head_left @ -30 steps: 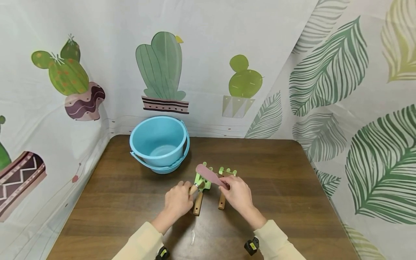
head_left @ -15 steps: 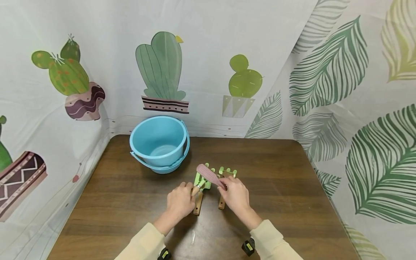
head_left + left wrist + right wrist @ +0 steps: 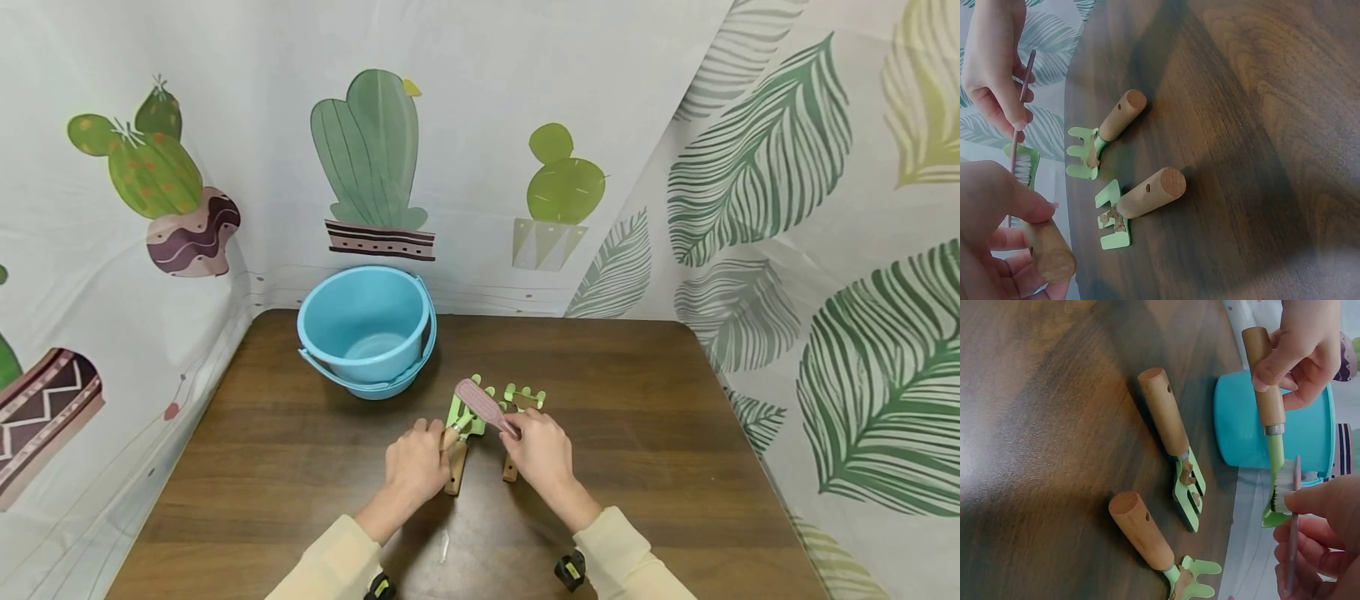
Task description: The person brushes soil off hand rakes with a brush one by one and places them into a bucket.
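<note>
My left hand [image 3: 415, 461] grips the wooden handle of a small green garden trowel [image 3: 1277, 449]. Between thumb and fingers, my right hand [image 3: 542, 450] holds a pink brush [image 3: 480, 402]. Its white bristles [image 3: 1284, 484] face the trowel's green blade and meet it in the right wrist view. Below the hands lies a green hand fork [image 3: 1166, 415], with brown dirt-like clumps on its prongs. To its right is a green hand rake [image 3: 1142, 531] with a wooden handle and similar brown clumps. From above, the brush hides part of the trowel.
A light blue bucket [image 3: 375, 372] stands at the back left of the brown wooden table [image 3: 637, 400], its handle folded down against the side. Behind it hangs a white cloth [image 3: 480, 167] printed with cacti and leaves.
The left hand has moved slightly right with the trowel. The right hand has shifted a little left, and the brush has turned so its textured back shows more. Fork, rake and bucket stay put.
</note>
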`<state>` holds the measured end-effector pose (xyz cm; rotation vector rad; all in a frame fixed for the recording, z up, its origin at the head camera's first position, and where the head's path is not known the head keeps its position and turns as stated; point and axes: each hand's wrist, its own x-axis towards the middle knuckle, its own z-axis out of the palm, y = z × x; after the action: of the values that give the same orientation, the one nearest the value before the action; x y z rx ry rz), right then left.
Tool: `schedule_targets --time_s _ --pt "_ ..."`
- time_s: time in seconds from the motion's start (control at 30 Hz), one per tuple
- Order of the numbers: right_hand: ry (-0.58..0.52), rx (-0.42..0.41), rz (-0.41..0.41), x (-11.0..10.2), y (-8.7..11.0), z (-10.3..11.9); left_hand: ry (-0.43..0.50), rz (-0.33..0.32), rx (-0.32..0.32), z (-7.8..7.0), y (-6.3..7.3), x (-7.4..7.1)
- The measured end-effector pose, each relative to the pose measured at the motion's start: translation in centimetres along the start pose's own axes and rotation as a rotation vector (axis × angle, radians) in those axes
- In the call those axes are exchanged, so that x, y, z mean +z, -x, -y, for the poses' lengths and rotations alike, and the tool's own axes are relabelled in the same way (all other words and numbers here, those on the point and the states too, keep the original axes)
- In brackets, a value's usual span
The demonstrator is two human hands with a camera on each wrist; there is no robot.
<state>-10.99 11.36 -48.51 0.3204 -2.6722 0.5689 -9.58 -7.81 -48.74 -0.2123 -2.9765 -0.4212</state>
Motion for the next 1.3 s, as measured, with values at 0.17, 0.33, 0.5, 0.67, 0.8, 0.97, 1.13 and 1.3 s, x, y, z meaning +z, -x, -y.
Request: schedule_targets --time_s 0.17,0.33,0.5,0.67,0.8,0.97,1.13,1.3 --pt "-0.011 0.024 0.042 -0.3 -0.1 0.0 -0.001 -0.016 -0.001 0.1 0.0 0.0" --pt "-0.038 0.073 0.094 -0.7 -0.2 0.1 -0.007 -0.047 0.0 0.3 0.0 0.1" --pt "-0.065 0.112 0.132 -1.1 -0.2 0.1 -0.003 -0.059 0.002 0.5 0.0 0.1" --pt "-0.069 0.122 0.157 -1.4 0.0 -0.1 0.0 -0.078 -0.003 0.8 -0.1 0.0" --pt "-0.064 0.117 0.168 -1.7 0.1 -0.1 -0.001 -0.076 0.001 0.9 -0.2 0.1" --pt "-0.055 0.117 0.175 -1.9 0.4 -0.2 0.002 -0.085 0.007 0.9 -0.2 0.1" --pt "-0.049 0.115 0.175 -2.1 0.7 -0.6 -0.004 -0.093 0.003 1.0 -0.3 -0.1" --pt "-0.037 0.098 0.159 -2.2 1.1 -0.9 0.004 -0.069 0.002 0.9 -0.3 -0.2"
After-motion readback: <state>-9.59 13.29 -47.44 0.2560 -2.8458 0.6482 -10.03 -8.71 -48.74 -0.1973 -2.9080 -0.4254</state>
